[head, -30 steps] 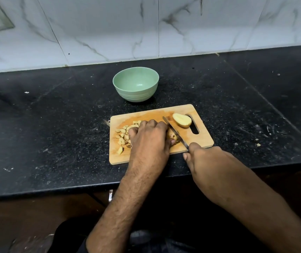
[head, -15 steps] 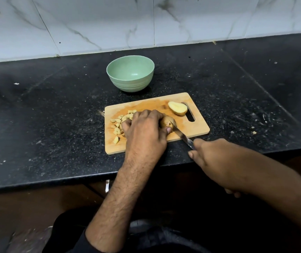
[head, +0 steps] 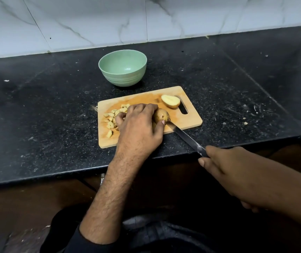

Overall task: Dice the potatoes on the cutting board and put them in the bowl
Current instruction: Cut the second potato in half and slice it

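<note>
Potato [head: 161, 115] under left hand [head: 139, 125] — knife [head: 186, 136] alongside

Surface [head: 219, 84]: black speckled stone, dusty, strewn with pale crumbs and scratch marks, mostly toward the right. A seam runs diagonally across its right part. Wall [head: 91, 21] behind: white marble-look tiles with grey veining, thin grout lines. Below the surface's front edge, dark brown floor [head: 18, 207] in shadow. Light soft, even, from above.
</note>
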`<state>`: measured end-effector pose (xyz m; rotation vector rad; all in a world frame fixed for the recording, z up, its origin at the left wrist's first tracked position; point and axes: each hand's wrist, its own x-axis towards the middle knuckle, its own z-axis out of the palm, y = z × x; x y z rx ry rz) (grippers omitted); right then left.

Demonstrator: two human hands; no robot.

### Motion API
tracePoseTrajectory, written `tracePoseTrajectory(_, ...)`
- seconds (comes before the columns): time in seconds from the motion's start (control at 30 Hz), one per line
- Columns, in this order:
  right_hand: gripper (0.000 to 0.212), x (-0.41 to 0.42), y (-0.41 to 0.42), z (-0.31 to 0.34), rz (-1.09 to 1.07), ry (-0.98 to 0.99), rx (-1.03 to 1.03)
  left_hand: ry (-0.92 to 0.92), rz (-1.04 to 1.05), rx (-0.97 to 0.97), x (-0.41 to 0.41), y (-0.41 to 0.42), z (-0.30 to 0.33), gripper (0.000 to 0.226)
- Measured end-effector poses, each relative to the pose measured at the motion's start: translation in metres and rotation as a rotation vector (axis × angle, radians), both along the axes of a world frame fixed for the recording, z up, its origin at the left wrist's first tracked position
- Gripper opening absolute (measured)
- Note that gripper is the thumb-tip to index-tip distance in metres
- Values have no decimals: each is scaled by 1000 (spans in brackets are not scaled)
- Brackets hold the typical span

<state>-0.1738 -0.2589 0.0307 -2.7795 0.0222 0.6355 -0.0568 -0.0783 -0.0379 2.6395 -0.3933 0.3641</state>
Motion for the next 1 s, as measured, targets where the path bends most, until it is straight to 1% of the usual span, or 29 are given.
tracePoseTrajectory(0.27,28,24,27,-27,-64,-166,-23,-59,-18,13,0,1,-3,39)
tracePoseTrajectory(0.4,31,43,36,-29,-46,-210,-104,-86,-22,-25,2,3,-5,36)
tracePoseTrajectory(0.5,34,57,42,-27,-62,-198,-138,-97,-35,-49,4,4,-7,40)
tracePoseTrajectory(0.57,31,66,46,-25,-80,-147,-126,-95,-38,-63,3,5,-7,44)
tracePoseTrajectory(0.7,34,72,47,-23,-82,-157,-62,-93,-28,-75,2,7,-8,47)
tracePoseTrajectory(0.83,28,62,41,-16,-121,-170,14,-101,35,-142,4,11,-8,43)
tracePoseTrajectory(0.9,29,52,39,-14,-107,-193,15,-96,57,-174,5,13,-9,42)
tracePoseTrajectory(1.0,30,34,41,-20,-92,-218,13,-76,67,-146,5,13,-10,48)
